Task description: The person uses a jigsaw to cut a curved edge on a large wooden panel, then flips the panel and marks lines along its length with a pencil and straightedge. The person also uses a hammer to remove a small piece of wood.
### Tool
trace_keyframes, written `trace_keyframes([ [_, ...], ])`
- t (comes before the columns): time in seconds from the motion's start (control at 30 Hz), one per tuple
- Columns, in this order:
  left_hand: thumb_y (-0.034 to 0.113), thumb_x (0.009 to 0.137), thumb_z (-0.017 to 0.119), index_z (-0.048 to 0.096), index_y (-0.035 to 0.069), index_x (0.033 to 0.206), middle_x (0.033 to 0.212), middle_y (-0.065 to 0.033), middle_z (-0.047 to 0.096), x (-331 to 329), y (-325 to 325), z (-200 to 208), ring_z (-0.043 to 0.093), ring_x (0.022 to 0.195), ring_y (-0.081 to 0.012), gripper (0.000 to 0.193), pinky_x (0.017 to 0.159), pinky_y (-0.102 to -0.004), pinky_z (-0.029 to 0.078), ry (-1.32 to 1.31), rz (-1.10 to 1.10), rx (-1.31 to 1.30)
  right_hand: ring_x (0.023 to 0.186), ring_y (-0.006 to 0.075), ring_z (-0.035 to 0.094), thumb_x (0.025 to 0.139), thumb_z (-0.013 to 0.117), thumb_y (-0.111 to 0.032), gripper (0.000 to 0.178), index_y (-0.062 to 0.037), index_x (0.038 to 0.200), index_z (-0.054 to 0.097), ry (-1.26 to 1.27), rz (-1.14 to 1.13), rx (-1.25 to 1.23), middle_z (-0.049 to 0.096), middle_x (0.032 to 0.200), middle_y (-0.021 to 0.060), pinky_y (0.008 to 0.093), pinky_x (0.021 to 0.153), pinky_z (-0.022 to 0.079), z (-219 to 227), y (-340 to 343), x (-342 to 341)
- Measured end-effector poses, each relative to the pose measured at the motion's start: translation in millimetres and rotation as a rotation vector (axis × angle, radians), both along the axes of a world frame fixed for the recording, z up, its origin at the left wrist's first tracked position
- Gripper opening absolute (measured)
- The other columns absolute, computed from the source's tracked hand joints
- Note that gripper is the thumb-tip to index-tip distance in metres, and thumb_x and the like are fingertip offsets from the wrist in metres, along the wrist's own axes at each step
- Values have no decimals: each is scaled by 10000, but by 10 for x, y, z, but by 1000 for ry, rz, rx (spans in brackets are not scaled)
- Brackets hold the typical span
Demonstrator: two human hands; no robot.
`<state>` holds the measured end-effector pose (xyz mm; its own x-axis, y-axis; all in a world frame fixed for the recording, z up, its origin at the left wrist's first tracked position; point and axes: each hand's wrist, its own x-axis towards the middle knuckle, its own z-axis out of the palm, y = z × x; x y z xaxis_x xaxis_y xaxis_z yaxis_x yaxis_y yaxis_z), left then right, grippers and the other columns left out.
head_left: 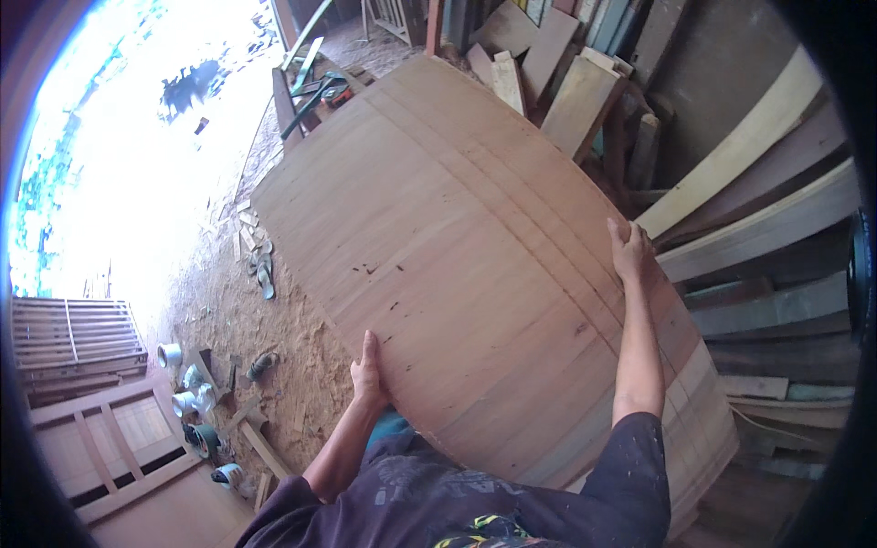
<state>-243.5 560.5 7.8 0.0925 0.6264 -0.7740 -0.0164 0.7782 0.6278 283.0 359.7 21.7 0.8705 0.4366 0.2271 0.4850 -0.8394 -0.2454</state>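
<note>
A large wooden panel made of joined boards fills the middle of the head view, tilted across in front of me. Two parallel grooves run lengthwise near its right side, and a few dark chips lie on its face. My left hand grips the panel's near left edge, thumb up against the face and fingers hidden below. On the opposite long edge, my right hand is closed over the rim, its fingertips partly out of sight. What supports the panel underneath is hidden.
Curved boards are stacked at the right, and offcuts lean at the back. A tape measure rests beyond the panel's far end. Sandals and several cans stand on the sawdust-covered floor. A framed wooden door lies lower left.
</note>
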Motion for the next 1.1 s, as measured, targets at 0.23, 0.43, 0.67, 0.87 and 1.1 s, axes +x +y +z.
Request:
trace_keyframes([
  [0.23, 684, 822, 831, 395, -81, 1473, 1311, -202, 634, -26, 117, -58, 673, 1160, -297, 1096, 996, -475, 585, 211, -54, -4, 1237, 422, 624, 996, 620, -621, 666, -17, 1271, 670, 40, -47, -39, 678, 1289, 239, 517, 1039, 499, 20, -2, -28],
  [0.43, 722, 835, 794, 436, -87, 1467, 1347, -194, 630, -98, 126, -242, 679, 1154, -292, 1088, 996, -432, 583, 135, -136, 81, 1372, 446, 525, 1048, 608, -429, 539, -45, 1426, 591, -199, 82, 184, 533, 1520, 230, 557, 1102, 449, -239, -253, -522],
  [0.67, 802, 882, 670, 495, 2, 1520, 1443, -151, 616, -200, 277, -92, 643, 1256, -322, 1038, 996, -484, 555, 13, -483, 63, 1487, 435, 433, 1016, 660, -313, 556, -56, 1501, 572, -41, -1, 16, 486, 1600, 214, 559, 1203, 375, 136, -975, -3206],
  [0.87, 690, 1027, 545, 677, 7, 1278, 1190, -145, 744, -576, 636, 86, 725, 1075, -265, 739, 884, -408, 574, 102, -1468, -230, 1487, 424, 430, 989, 699, -255, 510, -56, 1451, 610, 153, -342, 165, 502, 1568, 217, 558, 1216, 345, 353, -1509, -5516],
  [1.1, 277, 1088, 647, 750, -21, 1061, 974, -69, 789, -126, -18, 1065, 720, 904, -110, 316, 795, -281, 562, -374, -1834, 507, 1280, 401, 624, 975, 718, -184, 369, -21, 1303, 672, 81, -633, 415, 616, 1411, 223, 489, 1061, 505, 157, -1433, -6816],
])
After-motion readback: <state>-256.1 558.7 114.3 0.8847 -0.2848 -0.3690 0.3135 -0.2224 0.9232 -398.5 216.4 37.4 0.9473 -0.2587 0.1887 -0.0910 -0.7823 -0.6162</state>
